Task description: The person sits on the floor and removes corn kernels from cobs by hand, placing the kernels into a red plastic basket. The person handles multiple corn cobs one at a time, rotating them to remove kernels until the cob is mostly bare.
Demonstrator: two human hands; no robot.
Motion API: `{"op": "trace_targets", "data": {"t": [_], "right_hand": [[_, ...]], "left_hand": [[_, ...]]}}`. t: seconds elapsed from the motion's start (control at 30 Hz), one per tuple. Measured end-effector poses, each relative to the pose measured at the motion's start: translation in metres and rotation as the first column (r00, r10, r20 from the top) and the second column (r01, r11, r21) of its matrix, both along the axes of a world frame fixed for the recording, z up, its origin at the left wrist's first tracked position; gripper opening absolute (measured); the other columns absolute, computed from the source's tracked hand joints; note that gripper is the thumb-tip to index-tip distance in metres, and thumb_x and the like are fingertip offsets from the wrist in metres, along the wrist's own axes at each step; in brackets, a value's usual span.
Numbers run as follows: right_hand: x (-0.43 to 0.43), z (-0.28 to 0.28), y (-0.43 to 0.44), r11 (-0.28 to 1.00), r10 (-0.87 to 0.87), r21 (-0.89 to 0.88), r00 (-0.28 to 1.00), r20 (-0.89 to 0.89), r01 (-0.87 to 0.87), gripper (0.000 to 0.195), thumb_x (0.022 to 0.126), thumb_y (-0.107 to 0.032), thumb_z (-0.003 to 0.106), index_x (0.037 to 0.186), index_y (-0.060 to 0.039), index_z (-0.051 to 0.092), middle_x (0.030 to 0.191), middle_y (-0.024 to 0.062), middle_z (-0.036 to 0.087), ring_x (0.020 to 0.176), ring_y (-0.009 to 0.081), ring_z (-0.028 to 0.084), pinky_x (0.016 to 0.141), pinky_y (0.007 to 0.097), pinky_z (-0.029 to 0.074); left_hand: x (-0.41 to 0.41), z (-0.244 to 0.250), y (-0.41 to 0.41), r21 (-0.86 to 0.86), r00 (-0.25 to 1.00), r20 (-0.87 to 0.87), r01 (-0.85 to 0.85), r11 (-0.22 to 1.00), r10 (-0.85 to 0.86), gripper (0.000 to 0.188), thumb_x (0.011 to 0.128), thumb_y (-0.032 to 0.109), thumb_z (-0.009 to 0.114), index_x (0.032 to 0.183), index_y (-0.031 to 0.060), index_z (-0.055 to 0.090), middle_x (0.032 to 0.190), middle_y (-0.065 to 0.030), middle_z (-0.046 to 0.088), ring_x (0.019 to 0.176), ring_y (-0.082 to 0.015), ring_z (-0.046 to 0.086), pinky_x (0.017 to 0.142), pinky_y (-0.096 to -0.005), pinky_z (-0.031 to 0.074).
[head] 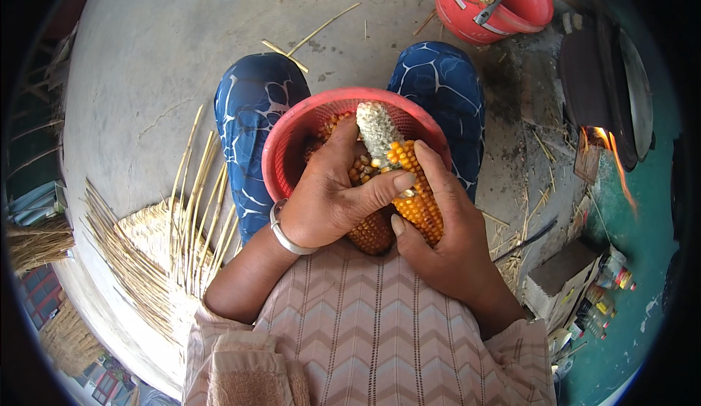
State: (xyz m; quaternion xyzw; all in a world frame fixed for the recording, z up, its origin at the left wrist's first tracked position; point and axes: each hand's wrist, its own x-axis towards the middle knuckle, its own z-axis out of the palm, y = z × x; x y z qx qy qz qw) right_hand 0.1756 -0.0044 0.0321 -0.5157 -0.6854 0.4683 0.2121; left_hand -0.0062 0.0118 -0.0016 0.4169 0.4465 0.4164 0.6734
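Observation:
A red plastic basket (356,95) with mesh walls sits on my lap between my knees, with loose kernels (333,125) inside. My right hand (452,247) grips an orange corn ear (420,209), its fingers along the outer side. A pale, stripped corn cob (378,129) lies against that ear and points toward the basket's far rim. Across the cob's lower end runs the thumb of my left hand (331,200), pressing it to the ear; the other left fingers are mostly hidden. Below this thumb, a darker reddish corn ear (373,235) rests near my body.
Dry stalks (137,274) lie on the concrete floor at left. Far right, flames (608,139) burn beside a dark stove (586,83). A red bucket (465,17) with tongs stands ahead right. Concrete blocks (564,269) and several bottles (599,302) line the green wall.

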Motion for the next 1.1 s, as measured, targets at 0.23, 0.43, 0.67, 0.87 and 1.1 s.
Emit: {"op": "trace_targets", "data": {"t": [0.23,0.43,0.67,0.87,1.1], "right_hand": [[0.003,-0.004,0.000,0.999,-0.005,0.038,1.000,0.028,0.003,0.076,0.079,-0.005,0.067,0.147,0.0002,0.033,0.138,0.0268,0.048,0.126,0.0371,0.053,0.104,0.0399,0.044],[0.000,-0.001,-0.006,0.994,0.019,0.098,0.958,0.286,-0.049,0.076,0.078,-0.009,0.071,0.144,-0.0014,0.034,0.124,0.0252,0.055,0.110,0.0414,0.060,0.092,0.0433,0.051],[-0.001,-0.009,-0.001,0.999,-0.043,0.006,0.994,0.097,0.043,0.073,0.079,-0.009,0.070,0.142,-0.0014,0.035,0.125,0.0257,0.056,0.114,0.0394,0.060,0.096,0.0420,0.049],[-0.001,-0.009,0.000,0.999,-0.026,0.041,0.994,0.104,0.021,0.074,0.079,-0.007,0.069,0.144,-0.0017,0.034,0.129,0.0266,0.055,0.117,0.0386,0.059,0.097,0.0407,0.049],[-0.002,-0.002,-0.001,0.997,0.059,0.038,0.979,0.193,-0.067,0.078,0.079,-0.007,0.069,0.147,-0.0021,0.031,0.132,0.0263,0.052,0.120,0.0399,0.057,0.097,0.0410,0.049]], "left_hand": [[-0.007,0.003,0.003,-0.040,0.974,0.220,0.054,0.998,-0.044,0.064,0.088,0.021,0.075,0.135,-0.0042,0.041,0.122,-0.0075,0.056,0.115,-0.0150,0.053,0.099,-0.0300,0.043],[-0.001,0.007,0.004,-0.158,0.985,0.169,-0.014,0.987,0.041,0.056,0.092,0.029,0.071,0.130,-0.0026,0.045,0.116,-0.0071,0.059,0.108,-0.0139,0.056,0.095,-0.0287,0.044],[-0.005,0.003,0.004,-0.190,0.975,0.222,0.027,0.981,0.016,0.051,0.094,0.027,0.068,0.131,-0.0014,0.046,0.106,-0.0039,0.061,0.099,-0.0113,0.058,0.086,-0.0262,0.048],[-0.015,0.005,0.003,-0.250,0.957,0.290,0.108,0.962,-0.031,0.058,0.091,0.023,0.071,0.135,-0.0013,0.042,0.110,-0.0042,0.058,0.106,-0.0134,0.056,0.093,-0.0284,0.046],[0.007,0.002,-0.001,0.023,0.995,0.079,-0.068,0.997,0.066,0.071,0.084,0.018,0.079,0.137,-0.0005,0.035,0.119,-0.0061,0.054,0.111,-0.0149,0.054,0.097,-0.0299,0.045]]}}
